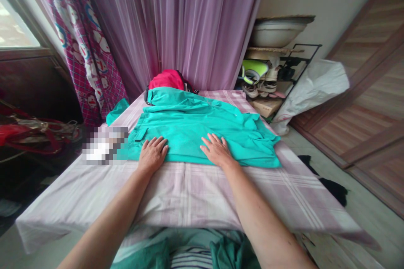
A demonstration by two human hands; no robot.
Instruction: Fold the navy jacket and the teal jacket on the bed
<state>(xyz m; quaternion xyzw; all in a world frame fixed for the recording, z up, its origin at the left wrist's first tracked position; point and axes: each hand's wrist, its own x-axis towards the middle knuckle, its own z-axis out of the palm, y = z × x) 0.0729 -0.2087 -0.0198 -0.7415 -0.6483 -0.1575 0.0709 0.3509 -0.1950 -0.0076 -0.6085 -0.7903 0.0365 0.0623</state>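
Turquoise garment lies lengthwise left to right under flat, spread fingers gripping nothing.

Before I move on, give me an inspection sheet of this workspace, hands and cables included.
Surface: pink-and-white checked tablecloth, wrinkled in front
Job's things: turquoise garment, spread out, creased
Clutter: red item behind the garment; pixelated patch at left, contents unreadable
Hands: left hand and right hand both palm-down on the garment, fingers spread
Cables: nothing seen on the tablecloth
Surroundings: purple curtain behind, shoes and white bag at right
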